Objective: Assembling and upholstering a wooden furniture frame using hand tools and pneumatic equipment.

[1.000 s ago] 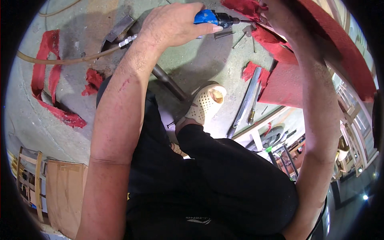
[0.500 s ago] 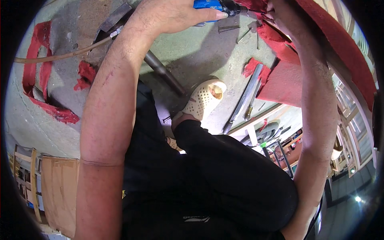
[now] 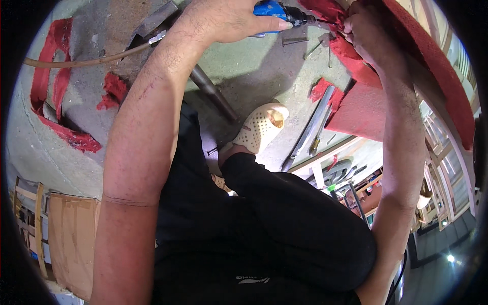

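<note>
My left hand point(image 3: 223, 20), at the top, is wrapped round a blue air tool point(image 3: 269, 10) with its thumb along the side. A black nose and a thin metal bit point right from the tool, toward torn red fabric point(image 3: 351, 56). My right hand point(image 3: 368, 33) has its fingers bent and pinched on that fabric beside the bit's tip; exactly what lies between the fingertips is partly hidden. The fabric borders a curved red-covered frame point(image 3: 432, 56) that runs down past my right forearm. A tan hose point(image 3: 86, 63) with a metal fitting passes behind my left forearm.
Red fabric strips point(image 3: 46, 76) and a red scrap point(image 3: 113, 91) lie on the concrete floor at left. A dark metal tube point(image 3: 213, 94) is near my sandal point(image 3: 259, 127). Several nails, a long metal bar point(image 3: 310, 127) and a screwdriver point(image 3: 316, 144) lie right. A cardboard box point(image 3: 73, 239) stands lower left.
My left hand and the air tool have shifted slightly right and down in view. More of my right hand shows now, still at the red fabric. The floor items look unmoved.
</note>
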`<state>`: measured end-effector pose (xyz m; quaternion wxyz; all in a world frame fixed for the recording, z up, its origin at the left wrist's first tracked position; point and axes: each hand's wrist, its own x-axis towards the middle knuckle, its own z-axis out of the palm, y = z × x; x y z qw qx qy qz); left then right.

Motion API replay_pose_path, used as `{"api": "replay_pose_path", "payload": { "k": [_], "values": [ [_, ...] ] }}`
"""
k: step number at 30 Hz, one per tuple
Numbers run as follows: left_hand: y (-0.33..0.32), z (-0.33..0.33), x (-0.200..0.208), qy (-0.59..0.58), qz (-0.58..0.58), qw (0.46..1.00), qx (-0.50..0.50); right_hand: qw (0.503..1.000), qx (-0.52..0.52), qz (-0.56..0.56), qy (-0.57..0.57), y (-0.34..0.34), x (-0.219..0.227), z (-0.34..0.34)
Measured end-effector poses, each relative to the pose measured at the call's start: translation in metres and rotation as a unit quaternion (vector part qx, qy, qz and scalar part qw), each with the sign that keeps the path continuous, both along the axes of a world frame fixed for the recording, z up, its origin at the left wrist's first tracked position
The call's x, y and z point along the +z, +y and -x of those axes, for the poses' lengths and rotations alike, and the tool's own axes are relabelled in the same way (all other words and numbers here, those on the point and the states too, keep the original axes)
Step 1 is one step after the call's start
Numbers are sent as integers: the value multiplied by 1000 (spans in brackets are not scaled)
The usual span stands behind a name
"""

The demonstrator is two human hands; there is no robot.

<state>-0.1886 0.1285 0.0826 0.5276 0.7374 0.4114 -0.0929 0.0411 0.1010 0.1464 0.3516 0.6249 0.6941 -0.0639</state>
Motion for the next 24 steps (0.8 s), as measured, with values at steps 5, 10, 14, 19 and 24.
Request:
{"api": "replay_pose_path", "payload": {
  "k": [5, 10, 14, 19, 24],
  "values": [
    [-3, -3, -2, -3, -28, 1000, 7, 964, -197, -163, 77, -6, -12, 4],
    [-5, -3, -4, 19, -6, 1000, -15, 980, -142, -126, 59, -6, -11, -1],
    [-5, -2, -6, -1, -31, 1000, -3, 994, -64, -79, 32, -4, -22, -23],
    [-5, 1, -10, -13, -14, 1000, -13, 992, 119, -5, 30, -4, -42, -60],
    [-4, 5, -8, -23, -22, 999, 7, 980, 187, 21, 60, -12, -49, -72]
  ]
}}
